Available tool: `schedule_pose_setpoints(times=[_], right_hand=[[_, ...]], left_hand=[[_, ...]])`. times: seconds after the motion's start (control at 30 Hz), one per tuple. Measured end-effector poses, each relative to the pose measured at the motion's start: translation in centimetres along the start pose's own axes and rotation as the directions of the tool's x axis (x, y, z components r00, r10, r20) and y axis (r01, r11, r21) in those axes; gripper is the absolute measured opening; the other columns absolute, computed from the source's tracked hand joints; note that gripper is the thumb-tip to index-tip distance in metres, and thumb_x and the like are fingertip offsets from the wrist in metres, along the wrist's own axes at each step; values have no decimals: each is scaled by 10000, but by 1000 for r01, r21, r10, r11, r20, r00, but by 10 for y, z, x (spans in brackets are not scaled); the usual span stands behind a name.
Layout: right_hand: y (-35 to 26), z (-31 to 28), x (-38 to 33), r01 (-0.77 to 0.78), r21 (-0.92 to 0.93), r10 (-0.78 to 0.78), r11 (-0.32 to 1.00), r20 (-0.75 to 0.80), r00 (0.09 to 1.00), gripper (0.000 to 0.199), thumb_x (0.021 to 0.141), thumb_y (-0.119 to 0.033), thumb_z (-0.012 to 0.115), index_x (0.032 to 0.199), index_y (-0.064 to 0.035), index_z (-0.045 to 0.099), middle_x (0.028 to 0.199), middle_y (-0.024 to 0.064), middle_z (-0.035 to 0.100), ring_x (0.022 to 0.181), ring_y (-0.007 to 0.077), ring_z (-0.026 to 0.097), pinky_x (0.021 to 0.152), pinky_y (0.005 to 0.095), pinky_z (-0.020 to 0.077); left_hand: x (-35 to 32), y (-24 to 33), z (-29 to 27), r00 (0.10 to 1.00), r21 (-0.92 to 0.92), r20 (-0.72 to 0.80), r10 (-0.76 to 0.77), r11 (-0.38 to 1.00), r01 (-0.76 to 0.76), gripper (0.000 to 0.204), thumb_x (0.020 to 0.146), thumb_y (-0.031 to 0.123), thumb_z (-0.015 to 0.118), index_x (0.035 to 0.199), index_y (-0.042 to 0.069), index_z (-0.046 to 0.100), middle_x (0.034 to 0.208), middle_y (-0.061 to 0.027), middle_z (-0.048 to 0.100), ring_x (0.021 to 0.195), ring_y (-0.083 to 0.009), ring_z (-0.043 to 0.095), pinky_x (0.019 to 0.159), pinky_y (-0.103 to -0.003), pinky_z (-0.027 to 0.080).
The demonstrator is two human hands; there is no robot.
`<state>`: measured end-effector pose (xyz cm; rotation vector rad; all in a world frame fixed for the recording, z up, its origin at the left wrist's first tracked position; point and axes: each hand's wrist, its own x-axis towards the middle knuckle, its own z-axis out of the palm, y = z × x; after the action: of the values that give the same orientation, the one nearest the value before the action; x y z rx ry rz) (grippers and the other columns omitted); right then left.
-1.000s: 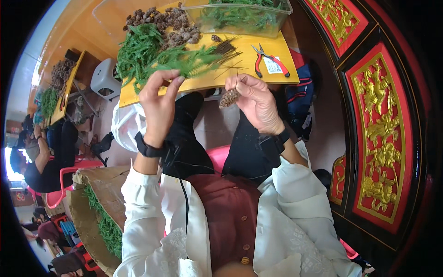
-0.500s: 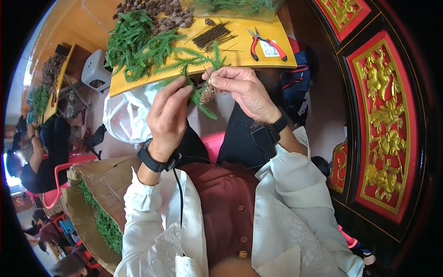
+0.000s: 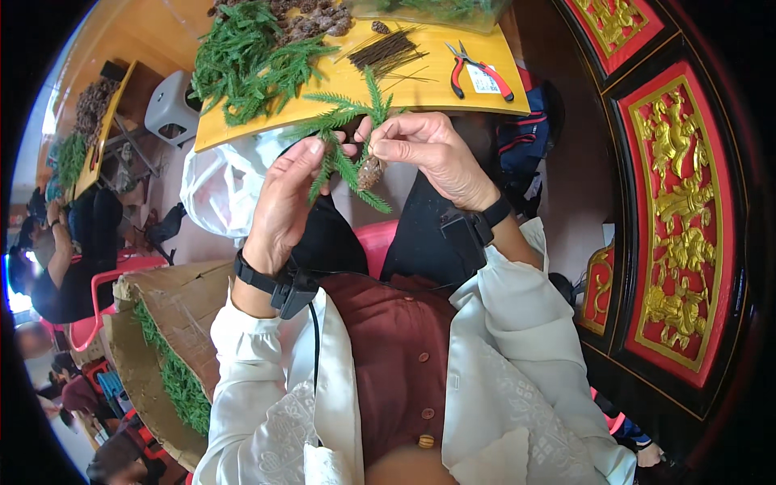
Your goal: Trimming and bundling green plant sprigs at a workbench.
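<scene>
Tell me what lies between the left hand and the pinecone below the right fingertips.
Needled branches of the green sprig lie between the left hand and the pinecone, as the head view shows.

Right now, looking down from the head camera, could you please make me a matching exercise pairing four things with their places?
Things:
1. Red-handled metal pliers
2. Oval brown pine cone beside a needled green sprig
3. White translucent plastic bag
4. Pile of thin dark wires

Places:
A. Left of the left hand
B. On the yellow tabletop, left of the pliers
C. At the fingertips of the right hand
D. Near the tabletop's right end, partly over a white label

Pairs: 1-D, 2-C, 3-A, 4-B.
</scene>
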<state>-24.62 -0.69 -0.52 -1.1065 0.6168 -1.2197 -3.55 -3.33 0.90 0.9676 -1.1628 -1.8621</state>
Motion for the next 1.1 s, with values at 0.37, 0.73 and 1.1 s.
schedule_pose_setpoints(times=[0.37,0.73,1.1], right_hand=[[-2,-26,-2,66,-33,-71,997,-174,982,141,879,-141,585,874,-13,644,1286,139,516,1037,140,493,899,275,377],[-1,-16,-2,138,-280,-129,950,51,990,138,851,-119,609,847,4,672,1281,138,537,1067,164,502,959,300,366],[19,2,2,-72,-262,42,962,-120,992,147,833,-120,663,849,24,686,862,51,647,709,94,534,679,229,424]], left_hand=[[2,-4,-11,991,-34,-117,63,997,-67,286,944,243,529,1108,24,612,987,-58,683,790,-73,591,665,-204,415],[2,-8,-12,999,181,-29,-41,982,45,283,934,279,559,1034,30,650,909,-28,680,708,-62,555,642,-201,422],[0,-4,-11,995,-231,77,-58,970,74,420,974,350,444,1258,47,505,1196,-68,575,985,-96,543,696,-217,419]])
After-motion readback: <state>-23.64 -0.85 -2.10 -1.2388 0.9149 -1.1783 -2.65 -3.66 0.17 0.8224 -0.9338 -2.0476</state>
